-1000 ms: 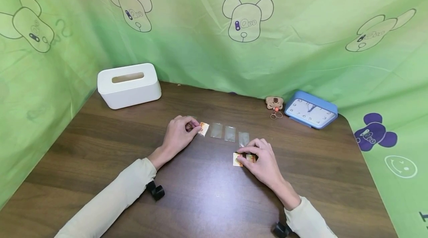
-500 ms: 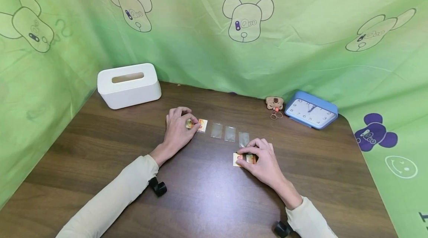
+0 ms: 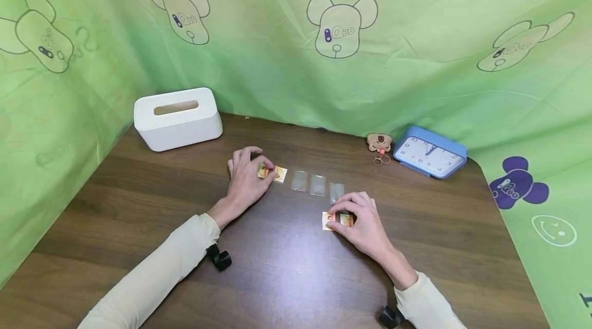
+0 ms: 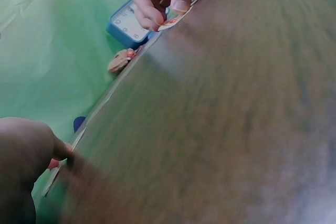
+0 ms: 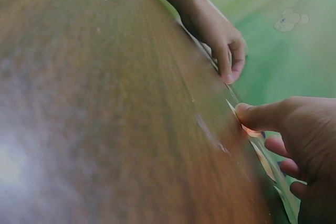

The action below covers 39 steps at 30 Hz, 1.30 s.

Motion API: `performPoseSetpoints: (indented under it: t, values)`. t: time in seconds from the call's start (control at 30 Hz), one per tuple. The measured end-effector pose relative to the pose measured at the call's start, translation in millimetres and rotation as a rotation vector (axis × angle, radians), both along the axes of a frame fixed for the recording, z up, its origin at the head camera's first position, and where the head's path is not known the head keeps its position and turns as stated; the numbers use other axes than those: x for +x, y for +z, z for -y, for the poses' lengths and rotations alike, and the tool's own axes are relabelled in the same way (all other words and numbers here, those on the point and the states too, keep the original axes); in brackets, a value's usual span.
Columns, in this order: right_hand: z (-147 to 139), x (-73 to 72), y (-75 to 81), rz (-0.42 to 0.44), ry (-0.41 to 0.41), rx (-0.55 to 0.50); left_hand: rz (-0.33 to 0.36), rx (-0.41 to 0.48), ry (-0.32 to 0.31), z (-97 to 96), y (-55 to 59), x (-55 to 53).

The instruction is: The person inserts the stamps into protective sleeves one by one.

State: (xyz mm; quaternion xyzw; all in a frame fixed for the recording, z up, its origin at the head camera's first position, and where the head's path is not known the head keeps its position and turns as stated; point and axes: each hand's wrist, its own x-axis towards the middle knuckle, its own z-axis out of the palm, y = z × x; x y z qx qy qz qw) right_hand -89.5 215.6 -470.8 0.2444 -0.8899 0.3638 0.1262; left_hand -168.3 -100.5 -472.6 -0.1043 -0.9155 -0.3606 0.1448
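Observation:
Thumb and index finger of my left hand (image 3: 246,176) pinch the edges of a small orange-and-white printed card (image 3: 281,174) lying on the table. A similar card (image 3: 263,171) shows between those fingers, just left of it. To the right, several small clear plastic sleeves (image 3: 299,180) continue the row. My right hand (image 3: 363,222) pinches another small printed card (image 3: 326,221) between thumb and index finger, in front of the row's right end. One more card (image 3: 347,220) is partly hidden beneath that hand. In the right wrist view, the right thumb (image 5: 249,115) touches its card's edge.
A white tissue box (image 3: 180,121) stands at the back left of the wooden table (image 3: 277,267). At the back right are a blue clock (image 3: 430,151) and a brown bear-shaped keychain (image 3: 379,143). A green printed curtain (image 3: 277,61) hangs behind.
My left hand has shifted slightly left and back; the card it pinches has turned straighter and lies flat beside its neighbour, which has come into sight. My right hand has barely moved.

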Motion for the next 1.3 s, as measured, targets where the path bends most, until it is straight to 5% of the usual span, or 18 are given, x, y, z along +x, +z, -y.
performPoseSetpoints:
  t: [0.37, 0.77, 1.3]
  values:
    - [-1, -4.3, -8.0, -0.146, 0.037, -0.050, -0.001, 0.040, 0.000, -1.0, 1.2, 2.7]
    - [3, -2.1, -3.0, -0.145, 0.070, -0.050, -0.017, 0.067, -0.028, -6.9, 3.7, 7.2]
    - [4, 1.2, -1.1, -0.034, -0.124, -0.263, -0.013, 0.001, -0.132, -25.2, 3.7, 9.1]
